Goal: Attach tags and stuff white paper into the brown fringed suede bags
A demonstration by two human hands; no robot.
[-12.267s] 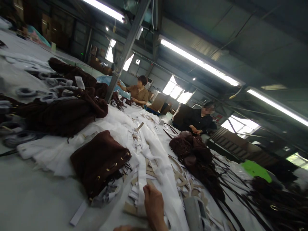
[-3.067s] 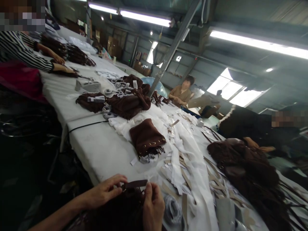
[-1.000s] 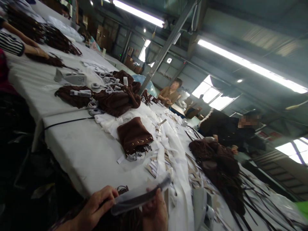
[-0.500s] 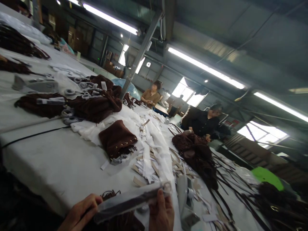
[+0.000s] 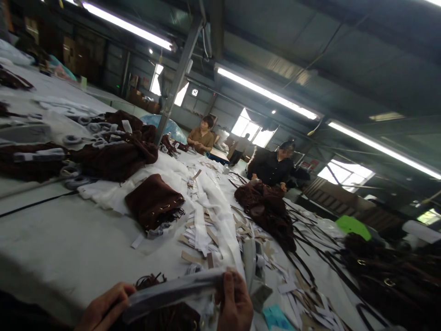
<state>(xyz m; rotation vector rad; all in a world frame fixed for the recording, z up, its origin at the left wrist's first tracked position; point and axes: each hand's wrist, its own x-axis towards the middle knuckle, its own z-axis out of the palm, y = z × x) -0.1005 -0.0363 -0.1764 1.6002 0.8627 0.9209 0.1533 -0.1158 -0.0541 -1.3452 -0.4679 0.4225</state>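
At the bottom edge, my left hand (image 5: 105, 309) and my right hand (image 5: 234, 303) both grip a long narrow strap wrapped in a clear plastic sleeve (image 5: 172, 292), one hand at each end. The wrapped strap lies across a dark brown fringed bag (image 5: 161, 317) in front of me. Both hands have their fingers closed on the sleeve. On the white table (image 5: 65, 248) beyond my hands lies a brown suede pouch (image 5: 151, 207) with metal eyelets.
White and tan paper strips (image 5: 206, 230) litter the table's middle. Brown bags (image 5: 110, 156) are heaped at the left and another pile of brown bags (image 5: 267, 211) at the right, with dark straps (image 5: 386, 276) further right. Two people (image 5: 275, 168) sit across the table. A steel post (image 5: 175, 82) rises behind.
The view has swung right and the table contents have shifted left. My hands keep hold of the plastic-wrapped strap, which sits a little lower in view.
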